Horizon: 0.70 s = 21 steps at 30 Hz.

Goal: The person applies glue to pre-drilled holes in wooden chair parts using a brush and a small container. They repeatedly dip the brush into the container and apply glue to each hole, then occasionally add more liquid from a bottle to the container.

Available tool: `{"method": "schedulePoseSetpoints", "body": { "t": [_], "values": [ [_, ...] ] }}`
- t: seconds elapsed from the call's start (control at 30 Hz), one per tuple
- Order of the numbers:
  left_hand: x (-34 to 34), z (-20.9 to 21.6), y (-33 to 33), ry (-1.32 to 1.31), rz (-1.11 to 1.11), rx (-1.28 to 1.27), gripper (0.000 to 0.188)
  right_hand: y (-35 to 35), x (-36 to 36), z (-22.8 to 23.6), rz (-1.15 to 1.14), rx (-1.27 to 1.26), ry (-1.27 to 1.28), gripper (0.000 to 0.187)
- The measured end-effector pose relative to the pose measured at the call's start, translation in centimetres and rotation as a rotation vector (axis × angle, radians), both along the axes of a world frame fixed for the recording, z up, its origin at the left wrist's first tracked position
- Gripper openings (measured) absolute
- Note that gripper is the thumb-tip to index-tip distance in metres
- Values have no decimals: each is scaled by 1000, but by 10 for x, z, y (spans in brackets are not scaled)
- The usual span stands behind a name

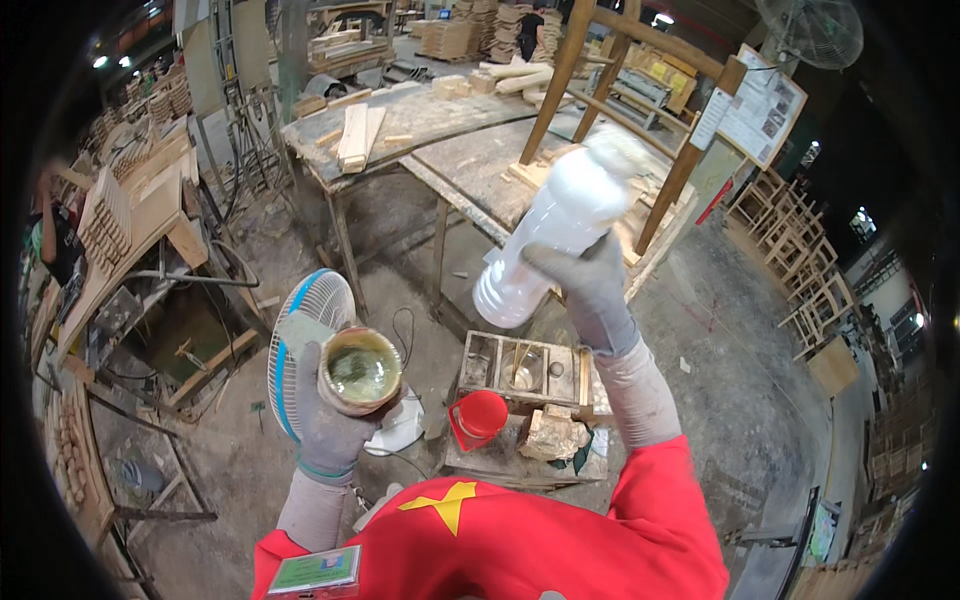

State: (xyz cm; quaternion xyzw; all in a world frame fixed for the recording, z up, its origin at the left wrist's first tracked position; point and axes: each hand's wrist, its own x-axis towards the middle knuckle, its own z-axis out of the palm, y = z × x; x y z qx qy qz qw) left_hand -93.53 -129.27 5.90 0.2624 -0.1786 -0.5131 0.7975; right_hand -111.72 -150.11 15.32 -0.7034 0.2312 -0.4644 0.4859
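Note:
My gloved left hand (333,430) is wrapped round a small round cup (362,405), its outside stained and its mouth facing up. Pale greenish liquid sits inside the cup. Off to the right, my gloved right hand (592,290) grips a large white plastic bottle (560,215) by its side. The bottle leans, with its narrower end up and to the right and blurred; its wide end points down-left. Cup and bottle are apart. A fan (310,300) with a blue rim stands just behind my left hand.
Below my hands, a wooden box with compartments (480,360) stands by a red plastic cup (480,415) and a rough tan block (553,437). Ahead is a worktable (460,120) with wood strips (358,135) and a wooden frame (560,75). Another bench (150,215) stands left.

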Motion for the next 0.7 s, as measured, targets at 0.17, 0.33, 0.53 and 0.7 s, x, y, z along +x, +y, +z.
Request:
{"method": "schedulePoseSetpoints", "body": {
  "t": [0.17, 0.33, 0.53, 0.7],
  "values": [
    [17, 15, -6, 165, -158, -69, 45, 23, -2, 17, -201, -1008, 455, 72],
    [18, 21, -12, -53, -216, -207, 42, 37, -2, 43, -442, -1543, 705, 61],
    [18, 25, -26, 176, -347, -197, 49, 57, -6, 56, -597, -1758, 601, 52],
    [16, 32, -23, 139, -282, -151, 41, 69, -5, 63, -624, -1823, 629, 47]
  ]
}}
